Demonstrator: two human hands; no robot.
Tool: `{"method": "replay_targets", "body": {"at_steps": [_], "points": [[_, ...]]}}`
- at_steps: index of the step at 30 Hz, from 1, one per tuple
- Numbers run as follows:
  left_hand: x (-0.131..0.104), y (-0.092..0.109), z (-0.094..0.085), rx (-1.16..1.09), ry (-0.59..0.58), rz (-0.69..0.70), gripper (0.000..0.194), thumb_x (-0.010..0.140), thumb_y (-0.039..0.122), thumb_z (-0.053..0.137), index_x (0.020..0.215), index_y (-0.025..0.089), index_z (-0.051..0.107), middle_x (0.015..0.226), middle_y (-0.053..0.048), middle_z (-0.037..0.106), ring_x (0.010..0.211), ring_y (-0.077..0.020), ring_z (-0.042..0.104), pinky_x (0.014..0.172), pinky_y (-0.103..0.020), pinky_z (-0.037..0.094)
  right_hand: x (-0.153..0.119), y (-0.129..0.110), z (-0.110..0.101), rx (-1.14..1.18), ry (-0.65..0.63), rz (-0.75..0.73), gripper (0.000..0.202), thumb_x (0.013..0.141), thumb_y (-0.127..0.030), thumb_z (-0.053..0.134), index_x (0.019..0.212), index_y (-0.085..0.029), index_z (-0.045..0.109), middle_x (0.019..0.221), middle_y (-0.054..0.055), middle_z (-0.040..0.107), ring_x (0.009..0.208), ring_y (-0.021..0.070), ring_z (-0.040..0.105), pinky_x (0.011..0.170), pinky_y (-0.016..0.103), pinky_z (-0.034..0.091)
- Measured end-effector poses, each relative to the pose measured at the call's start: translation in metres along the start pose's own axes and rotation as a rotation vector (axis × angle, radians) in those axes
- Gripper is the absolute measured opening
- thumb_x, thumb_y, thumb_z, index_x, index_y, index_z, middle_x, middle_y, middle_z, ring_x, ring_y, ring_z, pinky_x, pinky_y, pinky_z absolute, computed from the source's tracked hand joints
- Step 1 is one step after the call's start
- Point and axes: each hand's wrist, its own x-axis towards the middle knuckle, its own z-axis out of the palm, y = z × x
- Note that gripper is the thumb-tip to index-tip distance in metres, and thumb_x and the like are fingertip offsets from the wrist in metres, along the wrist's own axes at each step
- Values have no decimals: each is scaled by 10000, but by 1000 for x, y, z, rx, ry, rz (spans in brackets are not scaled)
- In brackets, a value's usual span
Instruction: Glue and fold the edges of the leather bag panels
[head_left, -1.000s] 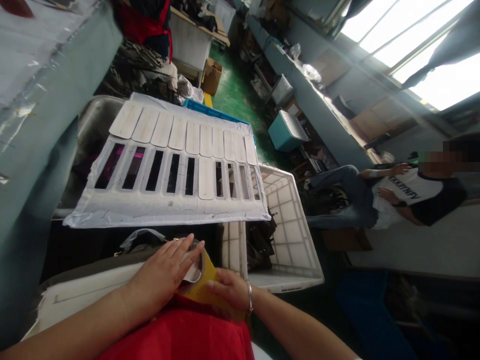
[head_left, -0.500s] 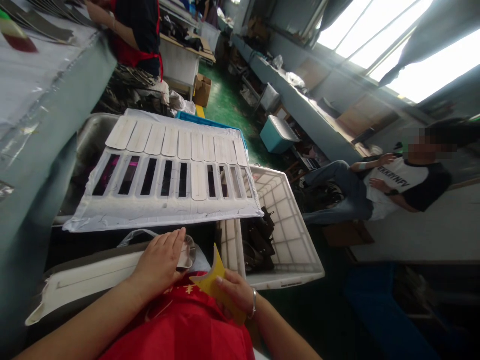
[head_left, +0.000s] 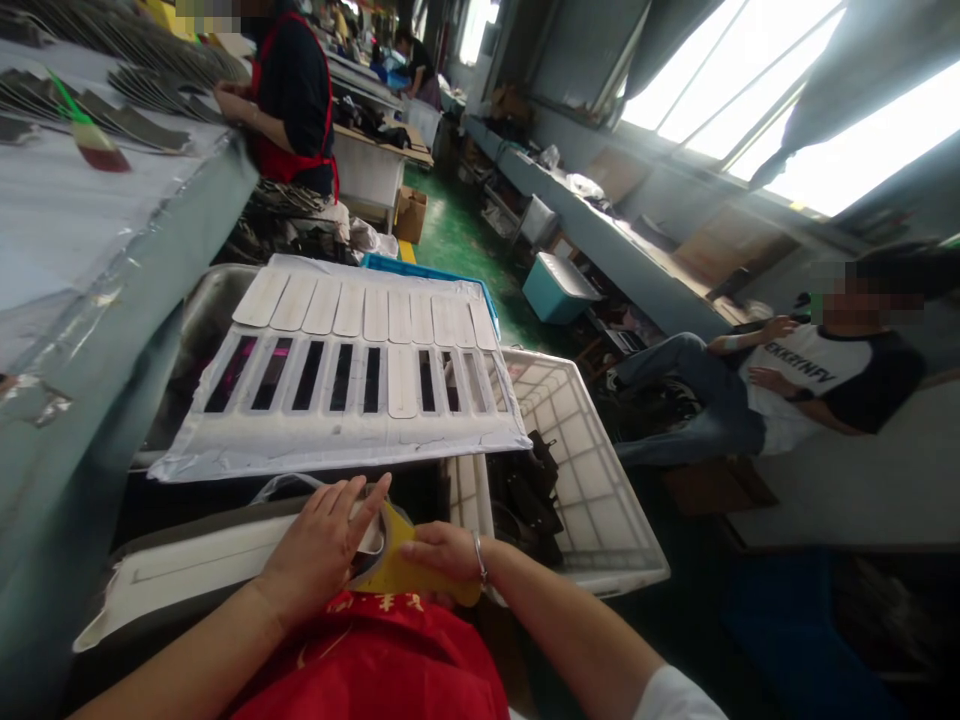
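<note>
My left hand (head_left: 322,535) lies with fingers stretched out, flat on the right end of a long white panel (head_left: 202,555) that rests on a dark grey curved backing. My right hand (head_left: 442,550) grips a flat yellow piece (head_left: 401,565) with a concave edge, its kind not clear. That edge meets the rounded right end of the panel, close to my left fingertips. Beyond my hands is a white-wrapped rack (head_left: 300,425) with a row of slots. White rounded strips (head_left: 341,308) line its far side, and a single strip (head_left: 401,380) lies across the slots.
A white plastic crate (head_left: 585,480) with dark pieces inside stands at right. At left is a covered table (head_left: 97,220) with a brush (head_left: 94,145) and stacked grey curved pieces. One person (head_left: 795,370) sits at right; another, in a red apron (head_left: 281,110), works at far left.
My right hand has brought the yellow piece up and left against the panel's end. My left hand stays on the panel, its fingers a little more spread. The view has tilted upward slightly.
</note>
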Motion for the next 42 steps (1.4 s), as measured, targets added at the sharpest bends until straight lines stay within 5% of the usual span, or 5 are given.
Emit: {"method": "replay_targets", "body": {"at_steps": [7,23,30,37,42], "points": [[-1,-10,6,33,4,69,812,721,19,425,1445,207,108,1304,-214,486,1173,-315,484,980,-452,343,6,-6,-3,78,-48,-15,337,877,-447,421,838,-138,552,486,-6,561,307,106,464,361,202,366],[-6,-28,-2,-184,-128,90,940,620,87,509,1448,200,78,1439,-196,324,1298,-302,339,1047,-454,286,15,1,38,270,178,-129,532,779,-656,454,777,-138,571,419,-20,509,261,67,365,336,202,317],[-8,-31,-1,-261,-115,85,960,619,364,674,1428,157,202,1440,-215,310,1299,-340,318,1062,-476,248,19,5,47,354,185,-156,559,810,-630,443,924,-99,574,463,2,534,317,116,469,339,217,357],[-9,-27,6,-222,-10,108,910,657,276,661,1428,148,195,1408,-208,372,1274,-325,368,1064,-451,254,39,9,60,414,301,-174,596,714,-704,497,826,-122,560,448,3,527,318,131,465,306,233,362],[-10,-37,-3,-277,-112,85,973,595,351,697,1420,131,230,1451,-198,301,1316,-325,305,1084,-449,222,55,8,82,499,475,-300,626,653,-754,511,775,-143,575,441,-10,504,332,114,446,319,225,355]]}}
